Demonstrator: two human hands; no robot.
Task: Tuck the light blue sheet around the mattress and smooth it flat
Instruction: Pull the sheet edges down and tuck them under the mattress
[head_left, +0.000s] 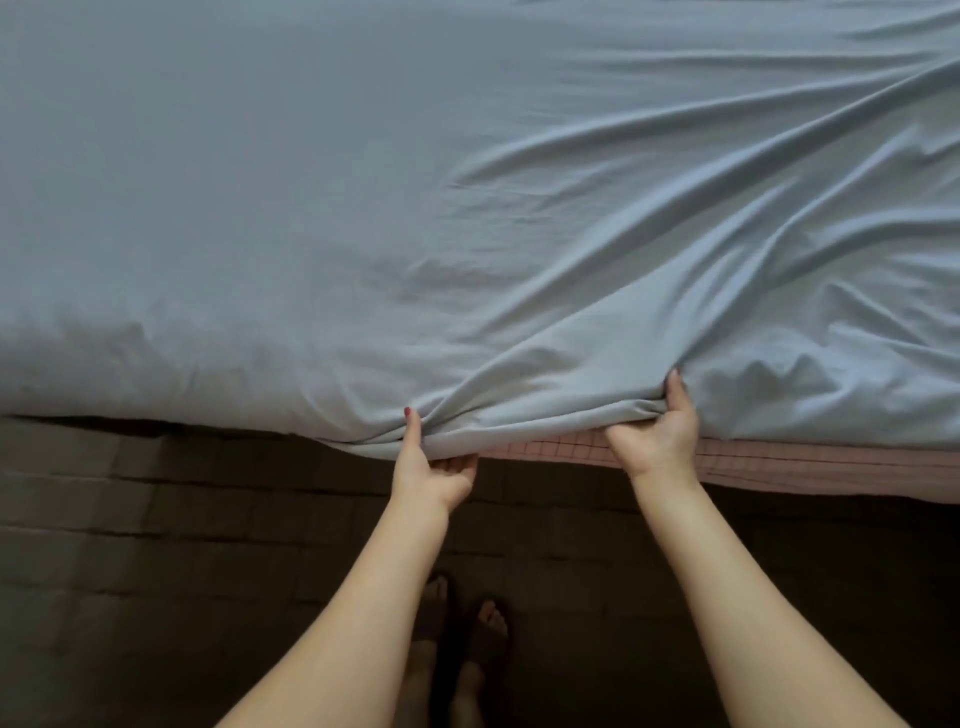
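The light blue sheet (363, 208) covers the whole top of the mattress and hangs over its near edge. My left hand (434, 462) grips the sheet's hem at the near edge, thumb on top and fingers under the cloth. My right hand (657, 434) grips the same hem further right, with the fabric bunched between thumb and fingers. Long folds fan out from both hands toward the far right. The left part of the sheet lies fairly flat. A pink checked mattress side (779, 460) shows below the lifted hem on the right.
A dark tiled floor (156, 545) runs along the near side of the bed. My bare feet (462, 634) stand on it between my forearms, close to the bed's edge.
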